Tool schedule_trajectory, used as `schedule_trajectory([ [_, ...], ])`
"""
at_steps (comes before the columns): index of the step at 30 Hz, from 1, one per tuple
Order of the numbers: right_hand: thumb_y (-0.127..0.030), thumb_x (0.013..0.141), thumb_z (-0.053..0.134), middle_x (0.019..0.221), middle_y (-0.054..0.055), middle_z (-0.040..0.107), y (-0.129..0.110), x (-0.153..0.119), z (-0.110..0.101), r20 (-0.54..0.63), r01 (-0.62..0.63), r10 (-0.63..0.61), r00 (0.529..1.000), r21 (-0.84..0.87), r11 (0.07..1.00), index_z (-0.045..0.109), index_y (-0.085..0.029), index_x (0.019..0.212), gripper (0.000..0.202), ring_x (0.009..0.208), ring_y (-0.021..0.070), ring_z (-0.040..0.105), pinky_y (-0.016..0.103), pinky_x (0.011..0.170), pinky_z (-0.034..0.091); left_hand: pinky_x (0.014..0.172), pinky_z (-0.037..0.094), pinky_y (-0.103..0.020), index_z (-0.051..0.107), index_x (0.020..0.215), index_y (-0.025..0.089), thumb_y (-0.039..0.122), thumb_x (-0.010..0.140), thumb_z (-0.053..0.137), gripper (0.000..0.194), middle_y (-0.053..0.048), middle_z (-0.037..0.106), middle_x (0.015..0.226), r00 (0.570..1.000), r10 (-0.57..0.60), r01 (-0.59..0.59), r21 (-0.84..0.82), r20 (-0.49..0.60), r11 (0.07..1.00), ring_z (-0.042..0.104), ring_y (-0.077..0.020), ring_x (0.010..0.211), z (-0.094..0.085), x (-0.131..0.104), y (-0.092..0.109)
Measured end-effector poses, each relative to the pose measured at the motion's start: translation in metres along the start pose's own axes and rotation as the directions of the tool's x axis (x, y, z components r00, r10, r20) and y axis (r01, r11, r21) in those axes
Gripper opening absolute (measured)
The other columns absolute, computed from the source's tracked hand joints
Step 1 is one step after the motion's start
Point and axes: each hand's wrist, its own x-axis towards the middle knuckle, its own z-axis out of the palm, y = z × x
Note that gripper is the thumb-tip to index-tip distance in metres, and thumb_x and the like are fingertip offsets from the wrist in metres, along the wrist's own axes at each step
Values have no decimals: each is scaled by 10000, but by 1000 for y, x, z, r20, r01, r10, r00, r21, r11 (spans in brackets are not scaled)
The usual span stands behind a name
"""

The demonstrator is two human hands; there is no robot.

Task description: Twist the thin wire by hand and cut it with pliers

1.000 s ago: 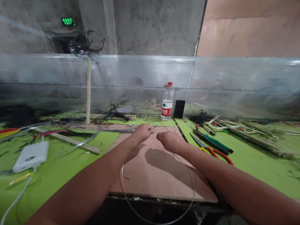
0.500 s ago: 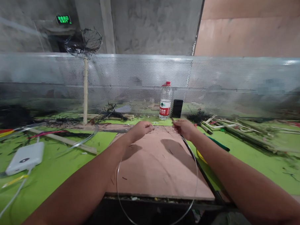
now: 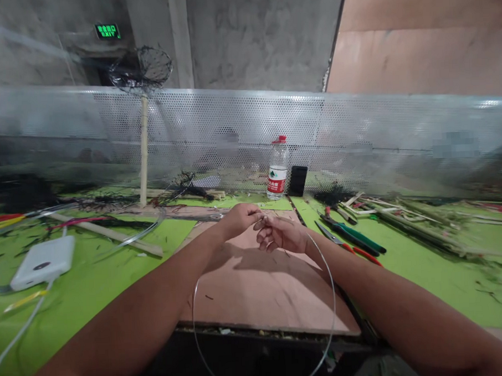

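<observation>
A thin, clear-looking wire loop [image 3: 334, 295] hangs from my hands over the near edge of the board and toward my lap. My left hand [image 3: 240, 219] is closed, thumb and index finger pinched together where the loop's ends seem to meet. Touching those fingertips, my right hand [image 3: 282, 234] has its fingers curled inward, and the wire comes out by its wrist. The exact joint of the wire is hidden between the fingers. Beneath both hands lies a bare wooden board [image 3: 256, 304].
Right of the board lie orange-handled scissors [image 3: 364, 255] and a green-handled tool [image 3: 357, 236]. Behind stand a water bottle [image 3: 277, 176] and a black phone [image 3: 298, 180]. A white power bank [image 3: 44, 262] sits left, plant stems [image 3: 423, 227] right. A perforated metal screen [image 3: 231, 117] closes the back.
My right hand has moved left and nearer to me, turning so its fingers meet my left hand's. The scissors and green-handled tool show more fully. The loop hangs slightly lower.
</observation>
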Motion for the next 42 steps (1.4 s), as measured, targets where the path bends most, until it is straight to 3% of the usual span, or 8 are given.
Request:
schedule_trajectory([
  [9, -304, 758, 616, 662, 8, 596, -3, 1, -1, -152, 67, -121, 981, -320, 945, 561, -142, 856, 197, 494, 102, 565, 237, 485, 474, 573, 328, -215, 603, 707, 123, 375, 802, 466, 302, 2, 538, 654, 1000, -24, 23, 30, 17, 999, 436, -100, 604, -2, 1, 4],
  [16, -244, 731, 530, 520, -49, 484, -3, 12, -10, -400, -21, -250, 882, -562, 827, 580, -146, 757, 113, 362, 48, 338, 184, 358, 235, 565, 316, -213, 629, 780, 131, 398, 813, 468, 313, 6, 522, 650, 1000, -11, 11, 22, 12, 1000, 425, -102, 613, -1, 1, 0],
  [19, -216, 740, 493, 544, -30, 505, -5, 16, -17, -384, -28, -383, 840, -736, 677, 593, -148, 708, 125, 472, 75, 424, 186, 451, 314, 585, 327, -217, 633, 778, 131, 381, 801, 492, 288, -1, 543, 665, 998, -15, 14, 22, 54, 1000, 450, -113, 645, 1, 1, 0],
  [23, -184, 784, 447, 669, 22, 611, -14, 13, -23, -282, -177, -501, 818, -953, 248, 643, -154, 819, 202, 616, 121, 519, 218, 578, 363, 577, 316, -216, 617, 724, 135, 368, 800, 490, 276, 6, 533, 642, 994, -15, 8, 67, 104, 998, 453, -110, 629, 1, 1, 2],
  [26, -183, 829, 415, 818, 65, 668, -22, 8, -20, -214, -288, -495, 842, -955, -77, 637, -165, 950, 254, 707, 151, 567, 235, 623, 356, 568, 306, -218, 597, 707, 143, 361, 794, 491, 258, 11, 532, 638, 993, -26, 11, 129, 114, 992, 453, -109, 614, 2, 0, 2],
  [29, -161, 846, 396, 864, 85, 676, -27, 3, -11, -187, -339, -473, 861, -904, -261, 609, -169, 983, 254, 751, 168, 594, 239, 626, 346, 549, 289, -224, 569, 682, 151, 352, 785, 491, 239, 14, 521, 617, 988, -78, 52, 187, 131, 981, 440, -107, 582, 3, 2, -3],
  [33, -159, 851, 398, 833, 92, 675, -31, 0, 0, -215, -398, -444, 870, -837, -376, 586, -171, 985, 231, 748, 191, 611, 251, 612, 342, 547, 278, -229, 564, 676, 155, 323, 775, 485, 211, 7, 527, 622, 986, -140, 112, 253, 95, 961, 448, -116, 592, 5, 4, -9],
  [42, -151, 832, 399, 811, 93, 667, -25, 3, 14, -189, -356, -397, 898, -842, -405, 588, -176, 918, 209, 688, 186, 598, 260, 559, 294, 554, 256, -234, 599, 679, 157, 280, 777, 465, 206, -9, 558, 641, 972, -208, 233, 348, -108, 908, 451, -125, 609, 4, 6, -9],
])
